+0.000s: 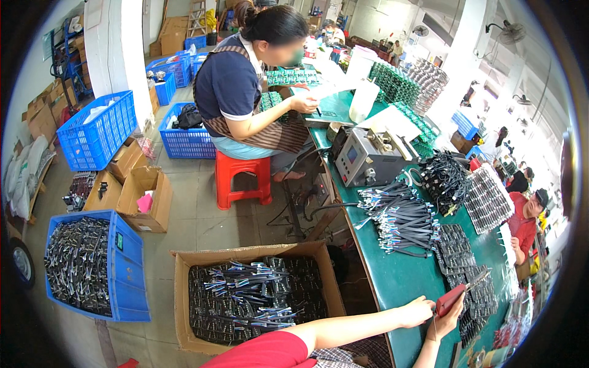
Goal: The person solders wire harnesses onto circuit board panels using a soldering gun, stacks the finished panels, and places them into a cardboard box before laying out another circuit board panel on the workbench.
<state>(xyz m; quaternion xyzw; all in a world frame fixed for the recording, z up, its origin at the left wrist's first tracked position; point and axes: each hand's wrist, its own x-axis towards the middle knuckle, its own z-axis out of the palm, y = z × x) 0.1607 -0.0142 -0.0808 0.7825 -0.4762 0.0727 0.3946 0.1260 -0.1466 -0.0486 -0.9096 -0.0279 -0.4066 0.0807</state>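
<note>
Over green bench (pixel 399 279), red tool (pixel 450 300), slim metal tip (pixel 477 279)

The bench (pixel 399 281) is showing deep green. Near its left edge, cables (pixel 399 224) are mixing black with blue and white ends. The tool (pixel 450 300) is showing a red body. An apron (pixel 283 136) is bearing brown and pale stripes; a stool (pixel 238 176) is showing bright red.

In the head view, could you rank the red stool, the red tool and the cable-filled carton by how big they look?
1. Carton: clearly largest
2. Red stool
3. Red tool, in the right hand
</note>
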